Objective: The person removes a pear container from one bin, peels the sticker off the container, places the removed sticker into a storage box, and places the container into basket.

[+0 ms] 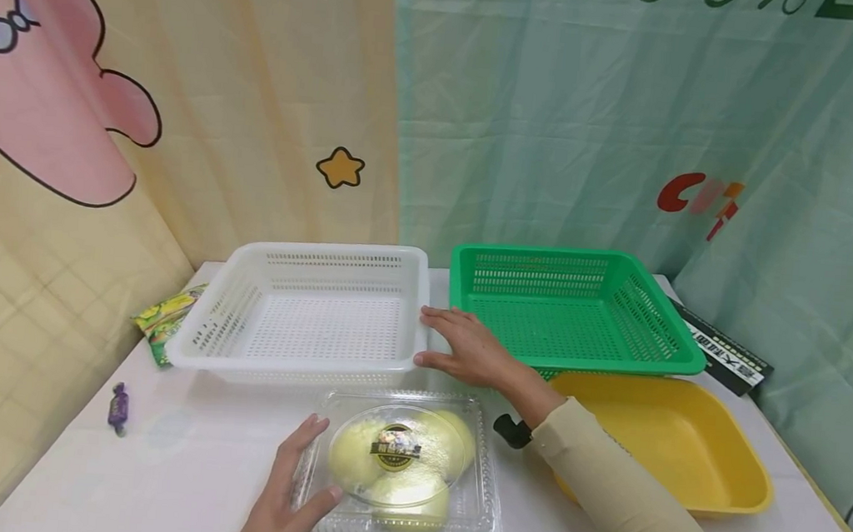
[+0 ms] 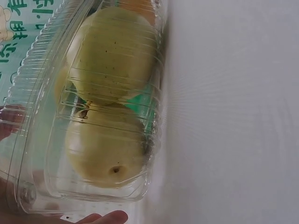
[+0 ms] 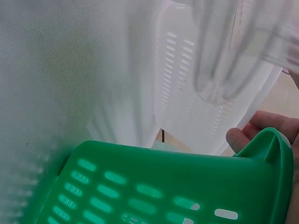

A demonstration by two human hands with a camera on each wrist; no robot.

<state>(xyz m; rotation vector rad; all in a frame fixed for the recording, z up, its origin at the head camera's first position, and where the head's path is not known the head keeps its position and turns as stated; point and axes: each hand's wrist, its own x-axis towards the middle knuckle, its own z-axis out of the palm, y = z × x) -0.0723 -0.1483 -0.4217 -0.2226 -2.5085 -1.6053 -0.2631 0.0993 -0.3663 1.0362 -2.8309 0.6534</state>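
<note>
A clear plastic container of pears [image 1: 423, 443] with a round label on its lid is in front of me, and its side fills much of the left wrist view. My left hand [image 1: 288, 489] holds its left side, thumb over the lid and another finger along the edge. My right hand [image 1: 471, 349] reaches between the baskets, its fingertips at the right rim of the white basket [image 1: 302, 365]. In the right wrist view a thumb and finger lie beside that rim, behind the green basket's corner. Part of the right hand is hidden there.
A green basket [image 1: 573, 363] stands at the back right, with a yellow basin [image 1: 691, 441] in front of it. A black box [image 1: 735, 361] lies at the right edge. On the left are a yellow-green packet [image 1: 165, 316] and a purple-wrapped candy [image 1: 118, 409]. Curtains enclose the table.
</note>
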